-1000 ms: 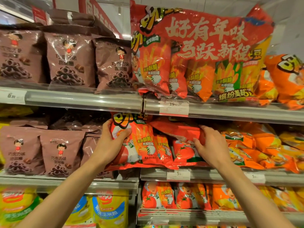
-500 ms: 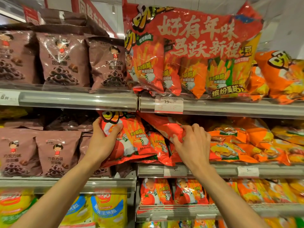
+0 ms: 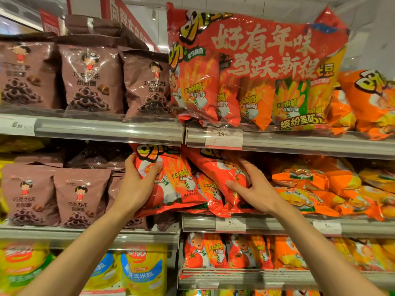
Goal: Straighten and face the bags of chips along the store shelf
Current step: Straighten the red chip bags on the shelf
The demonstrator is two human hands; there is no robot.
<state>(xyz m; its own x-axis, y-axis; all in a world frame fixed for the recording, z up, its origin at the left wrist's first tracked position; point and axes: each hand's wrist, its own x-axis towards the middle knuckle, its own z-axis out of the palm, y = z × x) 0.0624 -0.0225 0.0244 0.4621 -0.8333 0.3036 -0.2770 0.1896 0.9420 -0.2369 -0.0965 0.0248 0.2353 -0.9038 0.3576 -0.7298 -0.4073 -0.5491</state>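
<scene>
On the middle shelf (image 3: 267,226) stand several red chip bags. My left hand (image 3: 136,184) grips the left edge of the front red bag (image 3: 177,182), which tilts to the right and overhangs the shelf's left end. My right hand (image 3: 254,189) presses on a second red bag (image 3: 220,167) that leans left behind the first, thumb on its face and fingers around its right side. Orange chip bags (image 3: 310,189) lie slumped flat to the right of my right hand.
Brown chocolate-ring snack bags (image 3: 81,197) fill the middle and top shelves on the left. A large red multipack (image 3: 256,67) sits on the top shelf above my hands. More red and orange bags (image 3: 226,253) stand on the shelf below, yellow bags (image 3: 143,270) at lower left.
My right hand has shifted left, from the orange bags onto the second red bag. My left hand keeps its grip on the front red bag, which now tilts more.
</scene>
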